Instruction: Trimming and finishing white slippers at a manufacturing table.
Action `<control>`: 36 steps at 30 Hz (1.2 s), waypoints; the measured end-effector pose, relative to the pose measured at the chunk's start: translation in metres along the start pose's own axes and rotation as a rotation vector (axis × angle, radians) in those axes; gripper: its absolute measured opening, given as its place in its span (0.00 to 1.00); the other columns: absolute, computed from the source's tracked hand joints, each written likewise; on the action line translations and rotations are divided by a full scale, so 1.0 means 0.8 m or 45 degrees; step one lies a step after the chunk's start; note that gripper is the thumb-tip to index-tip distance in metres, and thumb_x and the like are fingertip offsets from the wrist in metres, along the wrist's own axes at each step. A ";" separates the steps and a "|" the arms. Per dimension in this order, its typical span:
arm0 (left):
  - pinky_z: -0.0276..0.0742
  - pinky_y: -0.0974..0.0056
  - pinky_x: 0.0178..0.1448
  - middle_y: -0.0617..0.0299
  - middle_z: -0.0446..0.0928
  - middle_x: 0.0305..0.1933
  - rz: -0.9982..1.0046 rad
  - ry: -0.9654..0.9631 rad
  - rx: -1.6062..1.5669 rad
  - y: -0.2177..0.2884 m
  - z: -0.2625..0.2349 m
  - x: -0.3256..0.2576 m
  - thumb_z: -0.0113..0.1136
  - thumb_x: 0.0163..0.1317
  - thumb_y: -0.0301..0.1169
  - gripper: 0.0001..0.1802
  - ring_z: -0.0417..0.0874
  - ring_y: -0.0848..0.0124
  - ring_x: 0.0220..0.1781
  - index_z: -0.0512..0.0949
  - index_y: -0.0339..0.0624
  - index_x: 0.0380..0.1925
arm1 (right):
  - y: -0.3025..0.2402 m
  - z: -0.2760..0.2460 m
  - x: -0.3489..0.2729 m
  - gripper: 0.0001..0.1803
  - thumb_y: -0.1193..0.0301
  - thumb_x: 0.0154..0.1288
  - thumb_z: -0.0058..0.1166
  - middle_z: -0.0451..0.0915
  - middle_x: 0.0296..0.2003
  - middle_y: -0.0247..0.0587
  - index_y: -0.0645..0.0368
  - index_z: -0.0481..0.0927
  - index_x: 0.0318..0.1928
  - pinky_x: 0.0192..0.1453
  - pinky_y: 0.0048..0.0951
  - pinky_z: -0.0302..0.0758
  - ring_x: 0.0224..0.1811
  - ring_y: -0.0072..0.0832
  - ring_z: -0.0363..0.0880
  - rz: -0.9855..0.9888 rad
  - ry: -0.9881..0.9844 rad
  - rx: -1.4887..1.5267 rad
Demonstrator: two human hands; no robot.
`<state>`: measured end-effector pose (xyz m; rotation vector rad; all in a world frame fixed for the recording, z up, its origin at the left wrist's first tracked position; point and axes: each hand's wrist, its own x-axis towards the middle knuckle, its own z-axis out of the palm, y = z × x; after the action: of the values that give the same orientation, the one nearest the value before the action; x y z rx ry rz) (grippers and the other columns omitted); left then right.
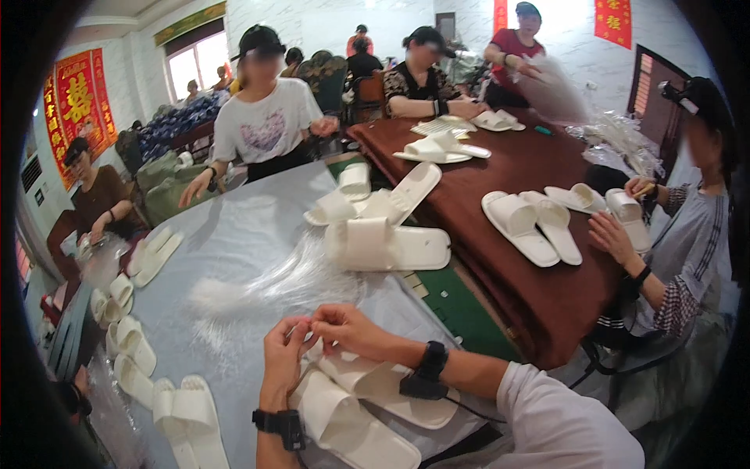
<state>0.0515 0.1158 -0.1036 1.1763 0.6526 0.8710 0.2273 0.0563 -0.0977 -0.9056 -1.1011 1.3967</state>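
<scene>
My left hand and my right hand meet at the fingertips above the table's near side. Both are closed in a pinch, and whatever lies between the fingers is too small to make out. Right below them rests a pair of white slippers, the left one and the right one, partly covered by my hands and right wrist. Just beyond my hands a bundle of thin clear plastic strands spreads over the grey-blue tabletop. Dark devices are strapped on both my wrists.
White slippers line the left edge, and more slippers are piled ahead. A brown-covered table with slippers stands at right. Co-workers surround the tables; one at right handles a slipper. A cable runs from my right wrist.
</scene>
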 end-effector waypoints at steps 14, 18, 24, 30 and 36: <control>0.85 0.62 0.56 0.60 0.83 0.48 0.000 -0.043 -0.264 -0.008 -0.002 0.004 0.59 0.76 0.33 0.09 0.84 0.73 0.50 0.80 0.38 0.44 | -0.004 0.002 -0.001 0.11 0.65 0.78 0.55 0.78 0.29 0.31 0.61 0.78 0.45 0.34 0.22 0.78 0.28 0.17 0.78 -0.059 0.003 0.044; 0.85 0.62 0.56 0.59 0.83 0.48 0.012 -0.068 -0.263 -0.009 -0.002 0.005 0.59 0.76 0.33 0.09 0.84 0.72 0.50 0.80 0.38 0.44 | -0.007 0.002 -0.001 0.11 0.64 0.78 0.55 0.78 0.29 0.31 0.61 0.78 0.45 0.35 0.21 0.78 0.28 0.17 0.78 -0.024 0.021 0.030; 0.84 0.61 0.57 0.60 0.82 0.48 0.030 -0.078 -0.186 -0.010 -0.002 0.004 0.59 0.76 0.34 0.09 0.83 0.72 0.51 0.80 0.39 0.44 | 0.003 0.000 0.001 0.11 0.65 0.77 0.56 0.79 0.29 0.31 0.61 0.78 0.44 0.31 0.21 0.77 0.26 0.17 0.78 -0.047 0.059 -0.018; 0.84 0.61 0.56 0.60 0.82 0.50 0.032 -0.060 -0.123 -0.006 0.002 0.003 0.60 0.76 0.36 0.11 0.83 0.71 0.52 0.78 0.39 0.45 | 0.002 0.001 0.001 0.11 0.65 0.76 0.56 0.79 0.28 0.31 0.62 0.78 0.43 0.28 0.21 0.76 0.24 0.17 0.78 -0.054 0.081 0.012; 0.85 0.61 0.58 0.60 0.82 0.50 0.019 -0.079 -0.110 -0.009 -0.003 0.005 0.62 0.75 0.37 0.13 0.83 0.70 0.53 0.78 0.39 0.46 | 0.002 0.002 0.003 0.10 0.66 0.76 0.56 0.78 0.27 0.31 0.62 0.79 0.42 0.28 0.21 0.76 0.24 0.18 0.78 -0.071 0.073 0.010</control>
<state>0.0537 0.1194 -0.1114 1.1274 0.5512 0.8634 0.2254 0.0581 -0.0986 -0.8977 -1.0694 1.3207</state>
